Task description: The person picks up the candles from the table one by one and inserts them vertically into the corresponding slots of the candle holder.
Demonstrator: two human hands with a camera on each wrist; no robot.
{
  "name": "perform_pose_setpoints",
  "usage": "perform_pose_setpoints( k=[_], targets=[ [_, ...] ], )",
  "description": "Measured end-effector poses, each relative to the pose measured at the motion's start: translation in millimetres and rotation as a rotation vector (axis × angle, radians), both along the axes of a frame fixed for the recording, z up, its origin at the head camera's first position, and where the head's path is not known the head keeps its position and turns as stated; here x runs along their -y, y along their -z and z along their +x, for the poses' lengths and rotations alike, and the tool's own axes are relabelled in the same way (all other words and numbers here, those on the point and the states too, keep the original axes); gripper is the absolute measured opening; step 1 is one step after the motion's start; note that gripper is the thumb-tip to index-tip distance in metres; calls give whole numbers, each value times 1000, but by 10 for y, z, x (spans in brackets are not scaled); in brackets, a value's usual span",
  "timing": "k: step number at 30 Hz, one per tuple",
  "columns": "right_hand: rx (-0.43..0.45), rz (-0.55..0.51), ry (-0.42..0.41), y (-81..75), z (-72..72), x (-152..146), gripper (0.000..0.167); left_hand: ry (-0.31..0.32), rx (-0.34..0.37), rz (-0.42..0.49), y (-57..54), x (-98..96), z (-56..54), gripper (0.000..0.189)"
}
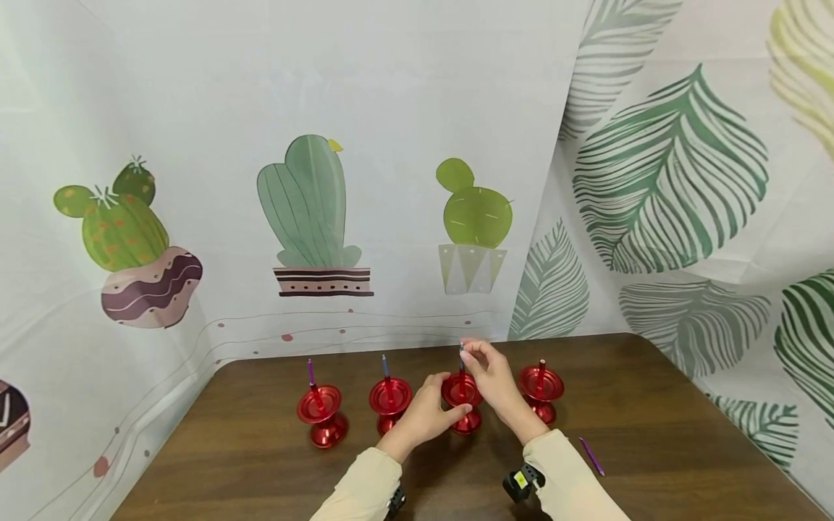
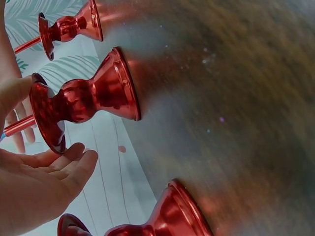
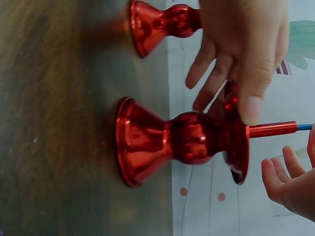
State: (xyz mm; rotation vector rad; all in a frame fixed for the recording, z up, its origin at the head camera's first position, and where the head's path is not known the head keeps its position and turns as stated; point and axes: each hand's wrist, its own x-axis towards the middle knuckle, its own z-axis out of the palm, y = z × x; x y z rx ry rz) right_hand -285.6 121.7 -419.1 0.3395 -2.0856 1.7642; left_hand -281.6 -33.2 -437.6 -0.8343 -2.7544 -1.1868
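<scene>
Several shiny red candle holders stand in a row, each with an upright red tube in its dish. My left hand (image 1: 425,414) grips the dish rim of the third candle holder (image 1: 466,421) from the left, thumb on the near side and fingers beyond. Above that holder, my right hand (image 1: 496,382) pinches the upper part of a thin blue stick (image 3: 303,127), whose lower end sits in the red tube (image 3: 273,129). The stick's top is partly hidden by fingers. In the left wrist view, the holder's foot (image 2: 118,91) rests upright on the table.
The leftmost holder (image 1: 329,431) bears a purple stick (image 1: 310,371), and the second holder (image 1: 389,396) a blue one. On the far right stands another holder (image 1: 541,383) with only its red tube showing. One purple stick (image 1: 591,456) lies on the wooden table (image 1: 247,449).
</scene>
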Motion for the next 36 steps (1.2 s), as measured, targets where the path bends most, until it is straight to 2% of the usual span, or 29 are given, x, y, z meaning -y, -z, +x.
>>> perform_pose_setpoints(
  k=[10,19,28,36],
  targets=[
    [-146,129,9,52,5,12,4,7,-6,5,3,7,-4,70],
    [-171,260,42,108,12,-5,7,9,-22,4,9,4,-4,70],
    [-174,292,81,86,43,2,6,10,-29,-6,-17,1,8,69],
    [-208,367,89,72,147,-32,20,32,-45,-28,-10,3,43,72]
  ],
)
